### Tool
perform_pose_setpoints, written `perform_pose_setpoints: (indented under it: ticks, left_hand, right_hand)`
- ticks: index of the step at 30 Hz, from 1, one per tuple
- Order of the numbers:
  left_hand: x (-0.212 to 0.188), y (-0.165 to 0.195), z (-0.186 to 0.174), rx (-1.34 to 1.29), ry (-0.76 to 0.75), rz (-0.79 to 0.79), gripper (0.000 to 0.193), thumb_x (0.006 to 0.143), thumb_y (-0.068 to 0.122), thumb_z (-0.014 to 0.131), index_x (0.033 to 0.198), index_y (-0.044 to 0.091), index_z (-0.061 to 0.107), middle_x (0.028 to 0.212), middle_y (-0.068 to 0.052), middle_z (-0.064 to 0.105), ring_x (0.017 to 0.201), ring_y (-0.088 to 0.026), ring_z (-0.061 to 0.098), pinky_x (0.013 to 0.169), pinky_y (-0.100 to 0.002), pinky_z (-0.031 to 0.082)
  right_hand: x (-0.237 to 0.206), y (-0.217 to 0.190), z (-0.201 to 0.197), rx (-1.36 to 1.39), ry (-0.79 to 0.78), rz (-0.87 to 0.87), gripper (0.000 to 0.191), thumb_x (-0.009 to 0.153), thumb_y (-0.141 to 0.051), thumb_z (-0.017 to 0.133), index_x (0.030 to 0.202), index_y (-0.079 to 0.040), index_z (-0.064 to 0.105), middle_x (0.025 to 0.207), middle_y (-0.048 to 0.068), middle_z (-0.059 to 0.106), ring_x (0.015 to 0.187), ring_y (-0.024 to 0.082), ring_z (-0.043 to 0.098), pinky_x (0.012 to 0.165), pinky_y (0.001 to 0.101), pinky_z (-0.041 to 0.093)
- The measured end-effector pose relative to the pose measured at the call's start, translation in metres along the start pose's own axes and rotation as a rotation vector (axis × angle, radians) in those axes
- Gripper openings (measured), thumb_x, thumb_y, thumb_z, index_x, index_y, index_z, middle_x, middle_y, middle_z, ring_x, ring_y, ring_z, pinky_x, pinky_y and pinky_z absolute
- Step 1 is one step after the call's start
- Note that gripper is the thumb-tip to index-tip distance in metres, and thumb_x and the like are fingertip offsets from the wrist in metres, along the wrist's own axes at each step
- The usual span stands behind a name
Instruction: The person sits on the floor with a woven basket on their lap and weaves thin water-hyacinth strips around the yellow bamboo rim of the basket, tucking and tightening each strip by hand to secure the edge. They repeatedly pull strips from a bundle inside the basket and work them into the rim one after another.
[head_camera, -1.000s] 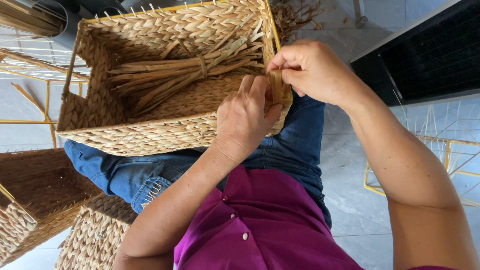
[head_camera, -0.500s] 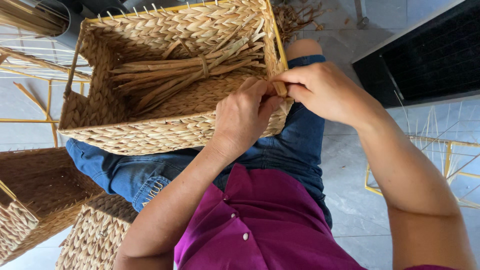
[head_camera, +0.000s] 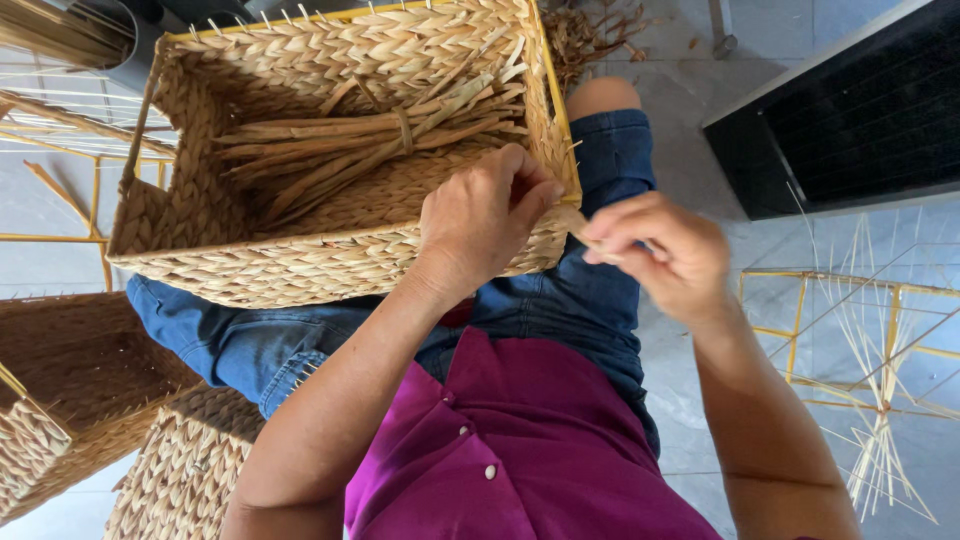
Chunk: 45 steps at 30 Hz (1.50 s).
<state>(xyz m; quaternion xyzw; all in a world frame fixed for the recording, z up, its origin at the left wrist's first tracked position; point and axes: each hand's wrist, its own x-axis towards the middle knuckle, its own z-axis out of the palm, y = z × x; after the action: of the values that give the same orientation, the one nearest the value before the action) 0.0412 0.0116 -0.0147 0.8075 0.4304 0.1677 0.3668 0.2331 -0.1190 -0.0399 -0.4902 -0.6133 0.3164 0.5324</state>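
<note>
A rectangular woven straw basket (head_camera: 300, 265) with a yellow wire frame rests on my lap. A tied bundle of dried straw strands (head_camera: 370, 140) lies inside it. My left hand (head_camera: 480, 215) presses on the basket's near right corner, fingers curled over the rim. My right hand (head_camera: 660, 255) is just right of that corner, off the basket, pinching a thin straw strand (head_camera: 578, 228) that runs back to the corner. My blue jeans (head_camera: 590, 290) and purple shirt (head_camera: 520, 450) show below.
Two more woven baskets (head_camera: 70, 400) stand at the lower left. Bare yellow wire frames (head_camera: 880, 330) with loose straws sit at the right, and another frame (head_camera: 60, 170) at the left. A dark mesh panel (head_camera: 850, 110) lies at the upper right. Straw scraps (head_camera: 600, 30) litter the tiled floor.
My right hand has come off the basket's rim and moved right and toward me, drawing a strand out. My left hand stays on the corner.
</note>
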Motion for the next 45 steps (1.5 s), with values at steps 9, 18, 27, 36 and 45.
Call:
perform_pose_setpoints:
  ticks: [9,18,27,36,45]
  left_hand:
    - [0.002,0.000,-0.001,0.015,-0.063,-0.013,0.026,0.092,0.039,0.071,0.091,0.014,0.068,0.080,-0.001,0.076,0.074,-0.026,0.075,0.066,-0.044,0.056]
    - [-0.013,-0.006,-0.011,-0.064,0.043,0.430,0.015,0.092,0.016,0.076,0.106,0.013,0.072,0.097,-0.002,0.072,0.084,-0.023,0.074,0.069,-0.037,0.059]
    - [-0.017,-0.005,-0.006,0.037,0.079,0.449,0.009,0.094,0.015,0.073,0.101,0.011,0.069,0.098,-0.004,0.064,0.098,-0.026,0.069,0.084,-0.040,0.055]
    - [-0.014,0.004,0.002,0.053,0.128,0.340,0.019,0.085,0.024,0.078,0.089,0.012,0.064,0.089,-0.003,0.064,0.090,-0.026,0.069,0.085,-0.044,0.052]
    - [-0.011,0.005,0.011,0.131,0.199,0.330,0.019,0.081,0.024,0.077,0.087,0.012,0.064,0.089,-0.003,0.064,0.093,-0.026,0.067,0.096,-0.045,0.048]
  right_hand:
    - [-0.005,0.021,0.019,-0.306,0.008,-0.190,0.022,0.093,0.011,0.070,0.113,0.002,0.071,0.129,0.024,0.061,0.103,0.023,0.068,0.083,0.0329,0.061]
    - [-0.025,0.026,0.008,0.217,0.228,-0.006,0.014,0.110,0.003,0.055,0.117,0.005,0.066,0.122,0.020,0.071,0.104,0.025,0.074,0.095,0.0347,0.062]
    - [0.043,-0.001,-0.003,-0.129,0.230,-0.034,0.018,0.107,0.012,0.066,0.120,0.001,0.068,0.102,0.012,0.066,0.077,0.014,0.066,0.070,0.0220,0.055]
    - [0.086,-0.006,-0.013,-0.686,-0.072,-0.329,0.035,0.099,0.017,0.061,0.127,-0.003,0.067,0.128,0.017,0.066,0.118,0.032,0.069,0.100,0.0362,0.058]
    - [0.074,-0.010,-0.008,-0.610,-0.054,-0.076,0.031,0.098,0.009,0.076,0.121,-0.012,0.081,0.111,0.007,0.069,0.086,0.015,0.067,0.074,0.0254,0.054]
